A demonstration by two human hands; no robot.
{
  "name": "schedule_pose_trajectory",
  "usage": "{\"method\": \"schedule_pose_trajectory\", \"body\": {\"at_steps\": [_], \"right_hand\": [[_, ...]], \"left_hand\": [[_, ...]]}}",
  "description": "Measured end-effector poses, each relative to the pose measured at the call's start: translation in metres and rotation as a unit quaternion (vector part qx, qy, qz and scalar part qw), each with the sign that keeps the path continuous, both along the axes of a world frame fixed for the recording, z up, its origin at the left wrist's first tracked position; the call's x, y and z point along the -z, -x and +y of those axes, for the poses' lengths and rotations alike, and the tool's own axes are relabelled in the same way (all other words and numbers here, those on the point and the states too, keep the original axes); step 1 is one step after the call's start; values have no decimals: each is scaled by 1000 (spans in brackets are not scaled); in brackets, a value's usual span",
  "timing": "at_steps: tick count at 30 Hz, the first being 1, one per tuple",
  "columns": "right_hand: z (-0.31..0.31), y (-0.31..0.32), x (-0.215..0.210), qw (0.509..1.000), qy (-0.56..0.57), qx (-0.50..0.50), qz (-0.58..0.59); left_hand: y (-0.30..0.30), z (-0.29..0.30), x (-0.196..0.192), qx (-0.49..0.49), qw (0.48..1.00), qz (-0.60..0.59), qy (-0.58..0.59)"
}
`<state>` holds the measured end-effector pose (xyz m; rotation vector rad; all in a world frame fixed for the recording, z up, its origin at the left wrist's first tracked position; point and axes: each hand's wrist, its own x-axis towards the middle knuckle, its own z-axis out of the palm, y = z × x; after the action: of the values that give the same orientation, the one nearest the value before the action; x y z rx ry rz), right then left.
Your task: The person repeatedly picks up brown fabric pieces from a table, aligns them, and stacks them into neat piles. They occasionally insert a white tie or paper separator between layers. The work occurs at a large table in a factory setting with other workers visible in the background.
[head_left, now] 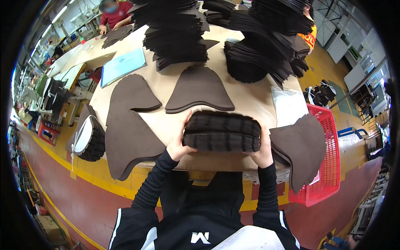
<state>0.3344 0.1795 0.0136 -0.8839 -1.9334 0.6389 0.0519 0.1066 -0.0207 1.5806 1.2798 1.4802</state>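
A thick stack of dark cut fabric pieces [223,131] is held on edge over the near side of the table, its layered edges facing up. My left hand [180,143] closes on its left end, with the thumb along the near side. At the right end my right hand [263,148] grips the same stack. Just beyond lies a flat brown fabric pile [200,89] with a curved near edge. Two more brown piles, one farther [131,93] and one nearer [129,139], overlap to the left. Beside my right hand, another brown pile [302,146] hangs past the table's edge.
Tall dark stacks [177,35] rise at the table's [166,75] far side, with more [266,50] to the right. A blue folder [123,66] lies at far left, near a tied bundle [89,139]. A red basket [331,154] stands right. A person [114,14] works across the table.
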Motion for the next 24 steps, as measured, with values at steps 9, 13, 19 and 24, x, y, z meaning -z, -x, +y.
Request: {"method": "schedule_pose_trajectory", "body": {"at_steps": [9, 13, 19, 24], "right_hand": [[4, 20, 30, 988, 61, 20, 142], [3, 20, 6, 989, 54, -68, 119], [10, 1, 62, 964, 251, -23, 87], [3, -6, 69, 980, 159, 23, 121]], "left_hand": [[-16, 13, -11, 13, 999, -39, -9], [14, 9, 46, -29, 984, -175, 24], [4, -2, 27, -49, 998, 15, 43], [-8, -13, 26, -90, 995, 17, 32]]}}
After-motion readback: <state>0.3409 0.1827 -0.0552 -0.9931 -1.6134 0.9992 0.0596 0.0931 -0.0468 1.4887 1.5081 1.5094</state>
